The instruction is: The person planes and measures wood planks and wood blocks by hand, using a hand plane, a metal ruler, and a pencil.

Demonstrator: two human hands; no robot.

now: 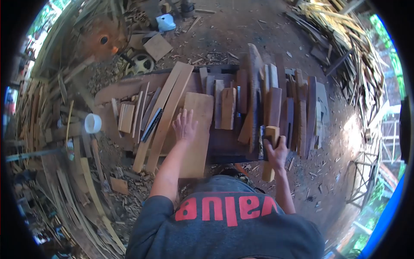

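Note:
My left hand (pixel 185 125) lies flat on a wide, smooth wooden board (pixel 197 142), its fingers spread. My right hand (pixel 278 152) is closed around a long yellowish wooden block (pixel 268 172) at the near edge of the workbench. Something dark shows by the thumb, but I cannot make out what it is. Left of the board, two long planks (pixel 170 108) lie at a slant beside a dark, narrow bar (pixel 152 125). Close to the right hand stand upright-lying wood pieces (pixel 274 105) and a long curved slab (pixel 254 95).
The workbench (pixel 224 144) carries many wood offcuts, with short pieces (pixel 126 118) at its left end. A white round container (pixel 92 123) is on the left. Scrap wood piles (pixel 345 56) line both sides. A wheel (pixel 140 64) and a light-blue bag (pixel 165 22) lie beyond the bench.

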